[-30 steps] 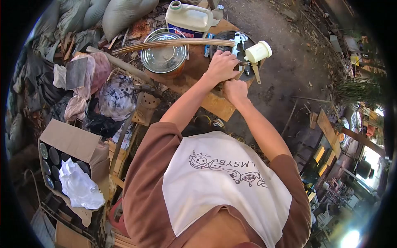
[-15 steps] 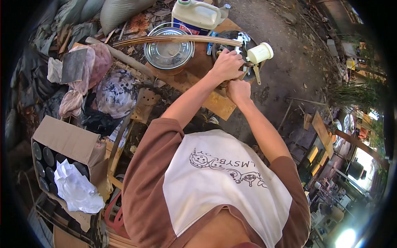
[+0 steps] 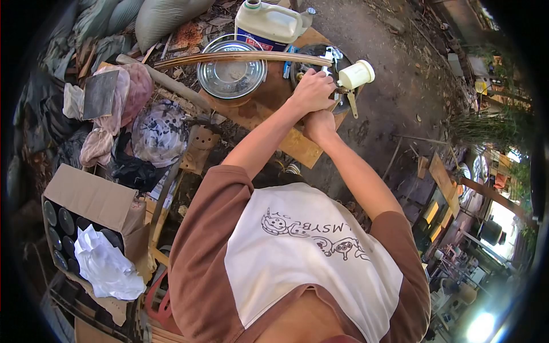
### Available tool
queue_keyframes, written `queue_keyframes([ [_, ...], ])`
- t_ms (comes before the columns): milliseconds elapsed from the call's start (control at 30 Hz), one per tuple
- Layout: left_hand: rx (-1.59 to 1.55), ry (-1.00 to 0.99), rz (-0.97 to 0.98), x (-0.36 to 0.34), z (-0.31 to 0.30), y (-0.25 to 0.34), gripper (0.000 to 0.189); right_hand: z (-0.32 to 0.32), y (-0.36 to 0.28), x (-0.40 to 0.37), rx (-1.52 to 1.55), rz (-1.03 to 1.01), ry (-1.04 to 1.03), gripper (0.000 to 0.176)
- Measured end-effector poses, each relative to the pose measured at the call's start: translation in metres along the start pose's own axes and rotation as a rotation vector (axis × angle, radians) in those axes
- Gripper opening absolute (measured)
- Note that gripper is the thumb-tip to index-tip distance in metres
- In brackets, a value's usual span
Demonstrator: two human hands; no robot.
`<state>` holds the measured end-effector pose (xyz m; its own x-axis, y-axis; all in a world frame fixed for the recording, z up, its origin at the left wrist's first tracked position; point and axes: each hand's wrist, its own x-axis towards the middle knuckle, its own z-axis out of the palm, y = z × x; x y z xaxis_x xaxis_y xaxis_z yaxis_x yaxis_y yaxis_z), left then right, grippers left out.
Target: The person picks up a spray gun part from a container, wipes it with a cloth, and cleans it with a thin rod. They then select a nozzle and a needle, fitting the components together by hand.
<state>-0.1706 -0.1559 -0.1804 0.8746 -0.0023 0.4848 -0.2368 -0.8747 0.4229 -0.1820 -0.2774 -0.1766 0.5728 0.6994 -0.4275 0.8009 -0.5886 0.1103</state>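
My left hand [image 3: 313, 91] is wrapped round the grip of a spray gun [image 3: 328, 59], whose pale plastic cup [image 3: 355, 75] sticks out to the right. Just below it, my right hand [image 3: 319, 124] is closed against the lower end of the grip. What its fingers hold is hidden. Behind the gun lies a dark round lid or pan [image 3: 297, 68], partly covered by the hands. Thin wooden strips [image 3: 229, 56] reach from the left toward the gun, across a clear-lidded bucket [image 3: 232, 71].
A white jug [image 3: 269, 23] stands behind the bucket on a wooden board [image 3: 300, 146]. To the left are rags [image 3: 123, 94], a stained round cover [image 3: 160, 134] and a cardboard box [image 3: 86, 197] of dark cans with crumpled white paper [image 3: 106, 263]. Planks [image 3: 446, 180] lean at right.
My right hand has turned and shifted a little left, closer under my left hand. My left hand keeps its hold on the spray gun. The whole view has moved slightly.
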Motion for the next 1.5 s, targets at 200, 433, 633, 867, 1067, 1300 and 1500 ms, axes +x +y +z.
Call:
queue_keyframes([
  [200, 0.001, 0.013, 0.017, -0.001, 0.004, -0.001, 0.033, 0.01, -0.003, 0.006, 0.053, 0.031, 0.032, 0.031],
  [433, -0.016, -0.018, -0.008, 0.0, -0.002, 0.0, 0.033, -0.008, 0.0, 0.006, -0.112, -0.071, -0.006, 0.03],
  [633, -0.032, -0.053, 0.005, 0.002, -0.003, -0.001, 0.035, 0.002, 0.013, 0.008, -0.111, -0.06, -0.021, 0.021],
  [867, -0.027, -0.083, 0.019, 0.004, -0.005, -0.002, 0.037, -0.006, 0.013, -0.004, -0.054, -0.101, 0.147, 0.013],
  [1067, -0.003, -0.066, 0.04, 0.006, -0.007, -0.001, 0.037, -0.013, 0.01, -0.01, 0.002, -0.057, 0.115, 0.013],
  [1300, -0.006, -0.072, 0.038, 0.01, -0.006, 0.0, 0.035, 0.002, 0.007, 0.001, -0.148, -0.046, -0.02, 0.02],
  [1500, 0.004, -0.107, 0.025, 0.012, -0.007, 0.002, 0.036, 0.011, 0.009, 0.007, -0.187, -0.066, 0.153, 0.021],
])
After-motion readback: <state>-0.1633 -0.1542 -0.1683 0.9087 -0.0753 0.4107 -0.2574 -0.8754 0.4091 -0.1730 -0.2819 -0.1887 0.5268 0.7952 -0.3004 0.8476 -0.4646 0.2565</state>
